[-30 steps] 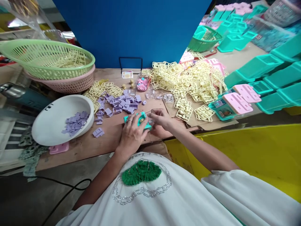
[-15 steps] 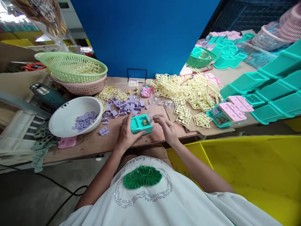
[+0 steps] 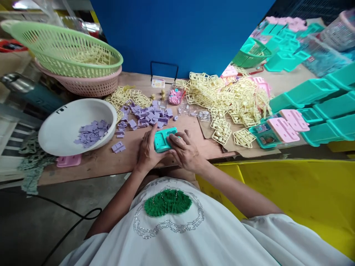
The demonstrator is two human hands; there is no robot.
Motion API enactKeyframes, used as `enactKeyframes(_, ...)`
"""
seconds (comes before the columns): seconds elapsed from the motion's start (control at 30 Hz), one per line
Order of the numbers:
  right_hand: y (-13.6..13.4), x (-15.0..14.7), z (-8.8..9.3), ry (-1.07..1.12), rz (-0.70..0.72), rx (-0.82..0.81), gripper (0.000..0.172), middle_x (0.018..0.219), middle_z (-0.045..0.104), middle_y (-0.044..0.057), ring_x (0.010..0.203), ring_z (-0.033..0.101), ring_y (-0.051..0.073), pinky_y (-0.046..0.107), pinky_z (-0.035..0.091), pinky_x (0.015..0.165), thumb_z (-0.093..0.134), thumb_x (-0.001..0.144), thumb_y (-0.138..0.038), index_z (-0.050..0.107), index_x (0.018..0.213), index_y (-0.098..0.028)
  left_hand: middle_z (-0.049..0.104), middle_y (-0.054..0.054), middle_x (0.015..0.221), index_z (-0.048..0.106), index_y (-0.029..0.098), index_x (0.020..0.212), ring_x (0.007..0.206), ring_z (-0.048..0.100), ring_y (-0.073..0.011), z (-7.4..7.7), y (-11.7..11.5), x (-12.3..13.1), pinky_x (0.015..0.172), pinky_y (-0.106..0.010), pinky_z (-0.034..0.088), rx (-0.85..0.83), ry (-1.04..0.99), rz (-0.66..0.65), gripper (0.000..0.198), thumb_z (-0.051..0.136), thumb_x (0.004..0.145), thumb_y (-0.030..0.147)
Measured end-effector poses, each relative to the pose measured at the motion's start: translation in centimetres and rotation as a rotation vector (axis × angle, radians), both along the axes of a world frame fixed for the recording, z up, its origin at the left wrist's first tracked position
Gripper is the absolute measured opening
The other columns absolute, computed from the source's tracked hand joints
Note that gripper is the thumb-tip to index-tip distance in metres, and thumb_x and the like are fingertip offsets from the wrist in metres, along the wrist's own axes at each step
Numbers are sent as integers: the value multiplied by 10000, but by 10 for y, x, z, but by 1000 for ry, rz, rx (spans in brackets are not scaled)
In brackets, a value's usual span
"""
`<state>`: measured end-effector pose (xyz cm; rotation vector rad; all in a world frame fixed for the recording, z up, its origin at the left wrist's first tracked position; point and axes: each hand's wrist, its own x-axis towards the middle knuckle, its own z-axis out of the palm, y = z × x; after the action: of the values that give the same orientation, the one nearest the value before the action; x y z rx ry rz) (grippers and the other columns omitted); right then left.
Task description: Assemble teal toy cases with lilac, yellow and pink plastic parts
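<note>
A small teal plastic box (image 3: 160,142) with recessed compartments is at the table's front edge. My left hand (image 3: 147,154) is wrapped round its left side, thumb along the near edge. Curled over the other end, my right hand (image 3: 188,154) presses its fingers into the right compartment. Those fingers hide what lies in that compartment. Just beyond the box lie a heap of purple plastic pieces (image 3: 149,116) and several clear plastic parts (image 3: 194,112). A clear bag of pink pieces (image 3: 175,96) sits farther back.
To the left stand a white bowl (image 3: 59,131) of purple pieces, a green basket (image 3: 69,68) stacked on a pink basket (image 3: 83,87), and a flask (image 3: 30,92). Cream sprue frames (image 3: 222,96) are piled right, near teal bins (image 3: 310,94). A yellow bin (image 3: 294,192) sits below.
My right hand has moved left, from beside the box onto its right compartment, covering the small gold-brown piece seen there. My left hand still holds the box. The view has shifted slightly.
</note>
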<state>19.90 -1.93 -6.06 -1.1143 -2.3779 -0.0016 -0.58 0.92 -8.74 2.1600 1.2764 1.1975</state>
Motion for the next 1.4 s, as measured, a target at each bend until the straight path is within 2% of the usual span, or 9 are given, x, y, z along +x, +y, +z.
enactKeyframes(0.13,3,-5,2,50,27,16,352,1299,720,164,1295,615,347,712,359,1233,467,1092,-269,750,1259,-142,653,-178,1382,350,209,1621,1268,649,-325,-2,0,1,1104,-462,528,26,-17,-14,1031,754,826,726)
enactKeyframes(0.27,17,8,11,372,93,-106,338,1173,740,141,1119,688,283,535,589,1028,472,1104,-299,771,1223,-195,649,-161,1394,344,244,1620,1273,660,-317,-3,-4,4,1101,-456,545,26,-45,28,1029,853,801,604)
enactKeyframes(0.33,25,18,16,551,64,-184,307,1175,722,135,1096,702,260,449,625,931,512,1098,-324,769,1238,-231,630,-158,1422,306,262,1637,1307,651,-315,-4,-6,5,1120,-456,540,20,-64,42,1077,898,779,534)
enactKeyframes(0.4,31,23,19,624,30,-214,282,1230,697,143,1167,692,270,443,615,956,587,1071,-345,756,1274,-246,613,-163,1441,291,270,1643,1333,639,-324,-6,-6,6,1131,-464,536,24,-78,53,1116,927,755,497)
enactKeyframes(0.67,44,2,15,405,-34,-215,434,1278,654,185,1162,673,332,485,604,963,773,899,-358,720,1283,-163,610,-157,1412,336,276,1618,1296,661,-325,-7,-5,4,1079,-457,566,64,-45,47,1044,911,775,499)
enactKeyframes(0.8,46,6,15,501,-75,-216,351,1152,736,136,1018,716,272,431,614,905,668,947,-284,703,1283,-193,620,-162,1380,378,252,1591,1271,663,-336,-8,-5,3,1057,-463,573,88,-26,72,1048,925,742,532)
enactKeyframes(0.93,33,15,14,576,-1,-174,492,1339,716,151,1176,705,287,456,599,982,713,985,-377,607,1453,-264,626,-159,1358,410,239,1568,1248,668,-328,-7,-5,4,1049,-455,575,107,-25,73,1012,910,749,558)
enactKeyframes(1.17,21,8,6,345,87,44,206,1227,699,164,1097,666,279,487,606,897,601,1055,-251,701,1233,-223,616,-139,1361,444,246,1540,1266,655,-314,-6,-4,3,1072,-444,563,86,-14,35,929,917,773,471)
enactKeyframes(1.4,21,9,13,250,155,31,263,1190,693,163,1116,626,295,509,602,914,544,1073,-230,690,1287,-185,614,-142,1356,448,233,1536,1270,650,-309,-3,-6,3,1076,-440,561,86,-24,19,885,880,812,501)
